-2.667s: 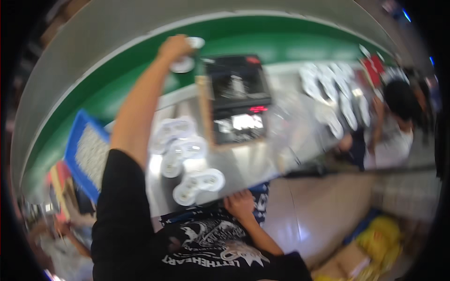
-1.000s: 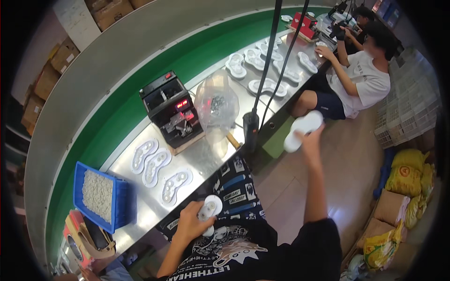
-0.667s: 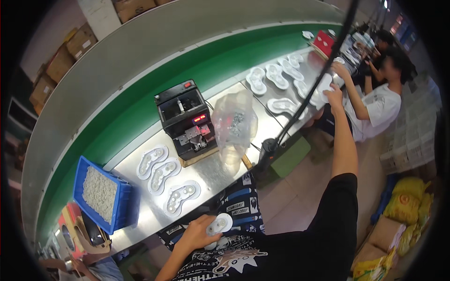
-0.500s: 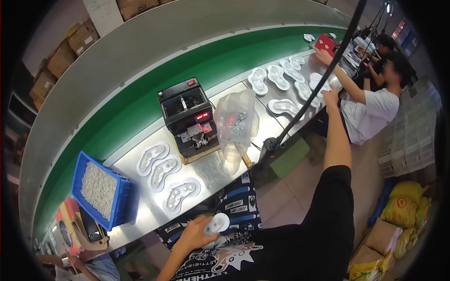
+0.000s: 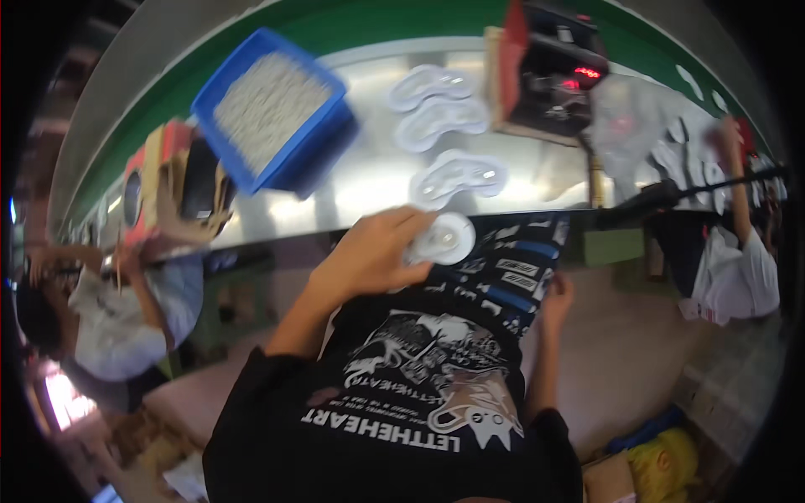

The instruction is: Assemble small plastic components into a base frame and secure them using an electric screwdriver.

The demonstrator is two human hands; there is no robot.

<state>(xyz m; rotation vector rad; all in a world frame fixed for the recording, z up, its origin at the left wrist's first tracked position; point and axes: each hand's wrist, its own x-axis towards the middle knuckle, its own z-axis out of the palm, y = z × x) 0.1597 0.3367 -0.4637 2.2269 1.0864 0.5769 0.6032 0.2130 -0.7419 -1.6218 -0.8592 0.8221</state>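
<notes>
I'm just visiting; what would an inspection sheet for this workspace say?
Surface: shiny metal table, green strip behind it.
Job's things: white lobed piece, held; three similar pieces on the table.
Clutter: blue tub of whitish bits, black machine with red display, translucent plastic bag.
Grips: left-hand grip closed on the white lobed piece; right-hand grip beside patterned fabric, nothing seen in it.
Cables: black cable or rod at right; blur hides which.
Surroundings: co-workers at left and right; yellow bag lower right.
</notes>
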